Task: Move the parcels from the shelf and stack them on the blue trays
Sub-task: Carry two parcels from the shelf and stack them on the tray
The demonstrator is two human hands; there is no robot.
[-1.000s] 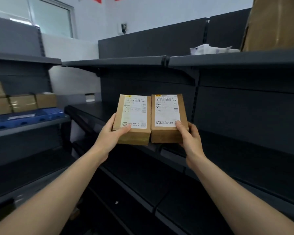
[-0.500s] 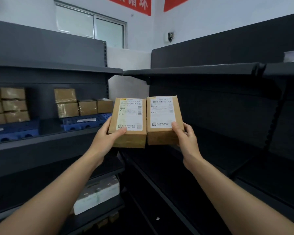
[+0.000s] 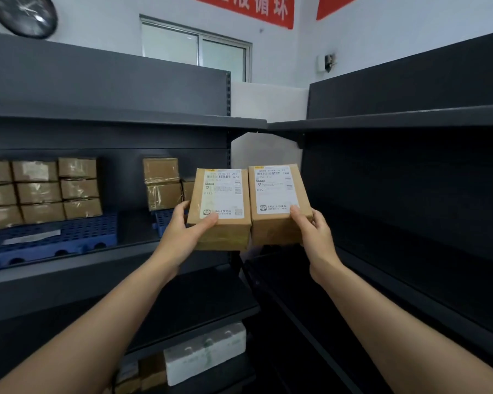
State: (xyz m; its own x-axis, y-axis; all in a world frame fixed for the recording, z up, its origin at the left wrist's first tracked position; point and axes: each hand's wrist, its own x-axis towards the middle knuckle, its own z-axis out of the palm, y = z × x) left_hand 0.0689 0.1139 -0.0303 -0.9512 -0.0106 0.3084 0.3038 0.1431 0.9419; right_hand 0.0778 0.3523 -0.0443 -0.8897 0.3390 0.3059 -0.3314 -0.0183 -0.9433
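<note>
On the dark grey metal shelf to my left, taped brown cardboard parcels sit stacked on a blue perforated plastic tray. A smaller stack stands on a second blue tray. My left hand grips one white-labelled brown cardboard box and my right hand grips another labelled box. I hold the two side by side, touching, in the air.

The left hand holds the first box, brown with a white label, thumb on top. The right hand holds a second box the same way, touching the first box's right side. Left of the first box, a dark shelf carries a near blue tray with a small pile of boxes and a far blue tray with stacked boxes in rows. Below the first box lies a white block.
</note>
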